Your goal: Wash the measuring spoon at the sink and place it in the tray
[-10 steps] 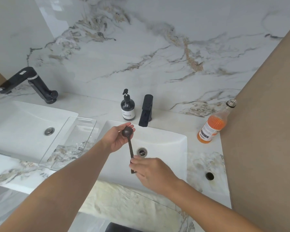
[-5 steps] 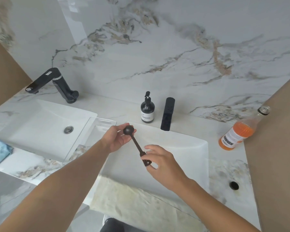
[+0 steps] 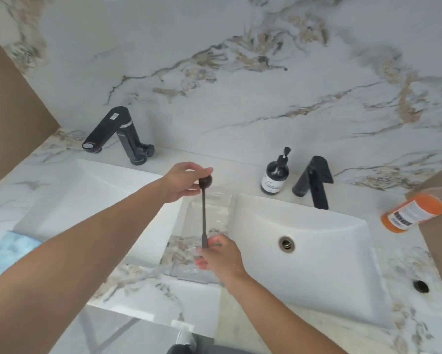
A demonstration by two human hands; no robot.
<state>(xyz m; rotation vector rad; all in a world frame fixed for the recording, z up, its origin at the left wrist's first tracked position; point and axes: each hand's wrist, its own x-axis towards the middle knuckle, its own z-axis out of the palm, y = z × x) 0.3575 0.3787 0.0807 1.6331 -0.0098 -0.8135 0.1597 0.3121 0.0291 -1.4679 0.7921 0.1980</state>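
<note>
Left hand (image 3: 182,180) pinching the dark measuring spoon (image 3: 204,213) by its bowl at 12 o'clock, right hand (image 3: 221,256) gripping the handle end at 6, spoon held over the clear tray (image 3: 225,213) between two sinks.

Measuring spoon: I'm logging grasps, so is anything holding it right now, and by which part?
Both hands hold the measuring spoon over the clear tray: the left hand at its round bowl, the right hand at the handle's end.
</note>
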